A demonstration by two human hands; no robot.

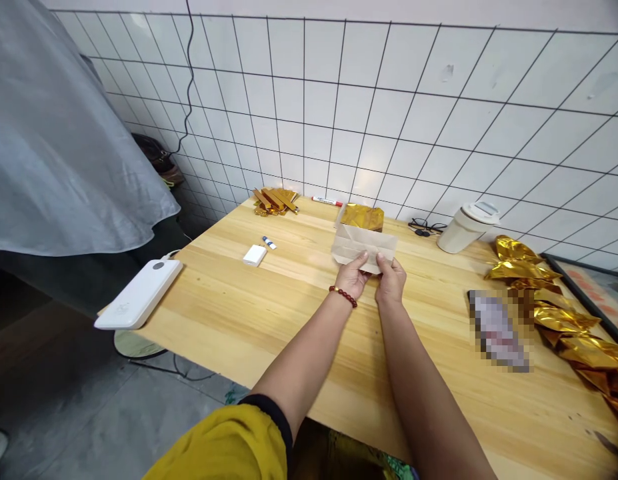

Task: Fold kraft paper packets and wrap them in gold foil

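Both hands hold one pale beige sheet of paper (365, 245) above the wooden table. My left hand (352, 279), with a dark red bead bracelet at the wrist, pinches its lower edge, thumb on top. A short way to the right, my right hand (390, 279) grips the same edge, its thumb also on the paper. The fingers beneath are mostly hidden. Just behind the paper lies a stack of gold foil sheets (363, 217), partly covered by it in this view.
Folded gold strips (275, 201) lie at the back left, a marker (327, 201) near the wall. A white charger (254, 255) and power bank (139, 295) are left. Right stand glasses (425, 227), a cream cup (466, 227) and crumpled gold foil (563, 317). A blurred patch (499, 331) hides something.
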